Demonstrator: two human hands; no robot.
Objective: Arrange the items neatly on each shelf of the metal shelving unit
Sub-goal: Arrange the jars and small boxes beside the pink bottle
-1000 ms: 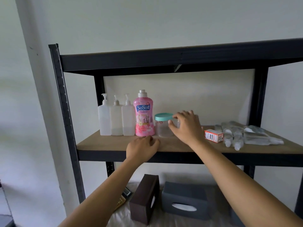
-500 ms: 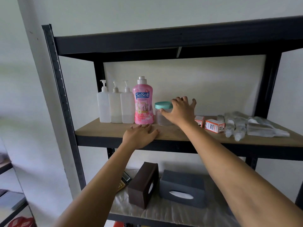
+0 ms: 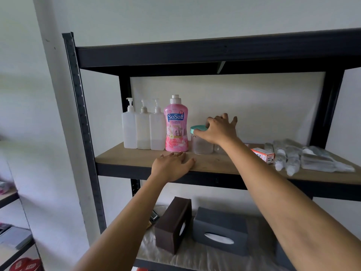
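On the metal shelving unit's wooden middle shelf point(image 3: 125, 158), three white pump bottles point(image 3: 143, 132) and a pink SoSoft detergent bottle point(image 3: 176, 126) stand in a row at the left. Right of them stands a clear jar point(image 3: 201, 146) with a teal lid. My right hand point(image 3: 218, 131) grips that lid from above, thumb at the rim. My left hand point(image 3: 172, 167) rests flat on the shelf's front edge, below the pink bottle. A second small clear container point(image 3: 218, 149) is mostly hidden behind my right wrist.
A red-and-white ink box point(image 3: 264, 155) and several plastic-wrapped clear bottles point(image 3: 289, 160) lie at the shelf's right. On the lower shelf sit a brown tissue box point(image 3: 172, 223) and a grey tissue box point(image 3: 218, 229). Another shelf unit point(image 3: 9, 194) stands at the far left.
My right hand has shifted from the jar's right side up onto its teal lid. My left hand stays on the shelf edge. The view has moved slightly.
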